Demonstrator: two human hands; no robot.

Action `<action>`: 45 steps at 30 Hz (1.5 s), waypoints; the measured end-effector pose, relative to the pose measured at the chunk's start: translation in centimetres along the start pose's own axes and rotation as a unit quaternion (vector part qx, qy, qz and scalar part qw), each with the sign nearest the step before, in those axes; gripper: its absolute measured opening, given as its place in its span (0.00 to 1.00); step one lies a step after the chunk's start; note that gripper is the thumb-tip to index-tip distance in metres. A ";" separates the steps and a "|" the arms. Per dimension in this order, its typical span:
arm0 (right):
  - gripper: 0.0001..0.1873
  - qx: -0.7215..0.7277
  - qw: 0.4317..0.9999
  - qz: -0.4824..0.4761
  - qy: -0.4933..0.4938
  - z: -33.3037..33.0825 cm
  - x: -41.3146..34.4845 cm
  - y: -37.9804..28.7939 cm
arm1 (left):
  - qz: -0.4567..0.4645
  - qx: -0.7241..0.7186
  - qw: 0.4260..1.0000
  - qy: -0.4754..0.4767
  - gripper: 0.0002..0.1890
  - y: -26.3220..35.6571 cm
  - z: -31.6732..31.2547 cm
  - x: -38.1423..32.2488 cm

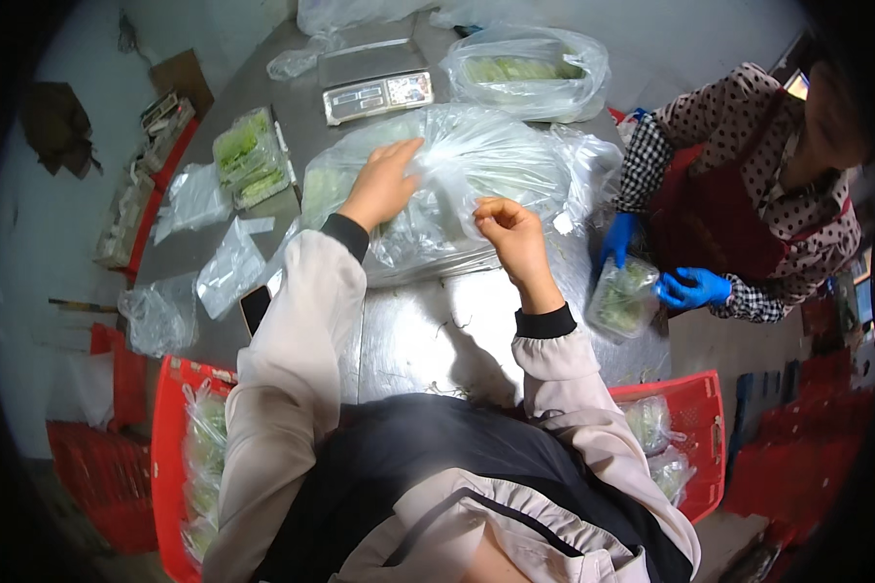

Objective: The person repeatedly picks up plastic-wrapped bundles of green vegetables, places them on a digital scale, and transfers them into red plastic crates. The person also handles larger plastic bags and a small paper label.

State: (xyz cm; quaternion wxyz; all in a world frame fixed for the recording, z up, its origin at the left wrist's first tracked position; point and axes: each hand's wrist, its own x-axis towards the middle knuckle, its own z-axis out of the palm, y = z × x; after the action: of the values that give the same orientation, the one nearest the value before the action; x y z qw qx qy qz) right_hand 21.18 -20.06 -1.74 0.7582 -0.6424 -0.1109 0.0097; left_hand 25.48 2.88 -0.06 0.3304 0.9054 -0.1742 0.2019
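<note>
A large clear plastic bag (510, 160) of pale green produce lies on the metal table, its top gathered near the middle. My left hand (385, 182) rests on the bag's left part, fingers stretched towards the gathered plastic. At the bag's near right edge is my right hand (507, 229), with thumb and fingertips pinched together on the thin plastic. Behind the bag stand a digital scale (375, 80) and an open plastic bag (529, 73) with leafy greens in it. Clear packs of green leaves (251, 157) sit to the left.
A co-worker in blue gloves holds a clear pack of greens (622, 295) at the table's right edge. Red crates (168, 452) with bagged greens stand at both sides of me. Loose plastic bags (232, 266) and a phone (255, 310) lie at left on the metal table (423, 342).
</note>
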 end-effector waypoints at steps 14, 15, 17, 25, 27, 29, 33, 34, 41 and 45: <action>0.09 -0.343 0.860 -0.080 -0.369 -0.1 3.0 -6.6 | 0.024 0.004 0.987 0.159 0.07 0.5 2.6 -0.7; 0.09 -0.335 0.883 -0.036 -0.326 0.1 4.6 -8.5 | 0.041 0.013 0.986 0.160 0.08 0.6 2.3 -0.8; 0.08 -0.332 0.923 -0.118 -0.152 1.0 7.5 -8.6 | 0.074 0.029 0.984 0.159 0.08 0.8 2.3 -1.3; 0.22 -0.349 0.807 -0.073 -0.470 2.7 14.7 -3.5 | 0.010 -0.115 0.965 0.237 0.09 2.1 2.9 -2.9; 0.24 -0.329 0.816 -0.047 -0.472 2.0 14.4 -3.8 | -0.122 -0.187 0.944 0.245 0.11 2.5 2.6 -3.0; 0.21 -0.359 0.818 -0.144 -0.426 2.3 13.3 -2.9 | -0.128 -0.212 0.938 0.243 0.13 3.0 3.5 -3.1; 0.16 -0.380 0.861 -0.278 -0.192 3.8 9.3 -1.2 | -0.005 -0.101 0.967 0.234 0.13 5.3 2.6 -2.3; 0.16 -0.383 0.864 -0.291 -0.149 4.1 8.5 -0.9 | 0.020 -0.087 0.969 0.229 0.14 5.8 2.5 -2.3; 0.21 -0.342 0.859 -0.378 0.041 6.0 6.2 -0.2 | 0.099 -0.076 0.975 0.186 0.10 7.5 -0.4 -1.3; 0.19 -0.293 0.904 -0.309 0.032 5.2 3.2 0.4 | -0.134 -0.462 0.875 0.053 0.13 6.0 -1.6 -4.5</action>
State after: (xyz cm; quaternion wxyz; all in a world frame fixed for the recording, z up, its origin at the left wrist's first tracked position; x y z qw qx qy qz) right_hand 23.44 -14.47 -0.89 0.5034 -0.7692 -0.2778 -0.2787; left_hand 18.54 0.50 2.08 0.7438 0.6522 -0.1072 0.0999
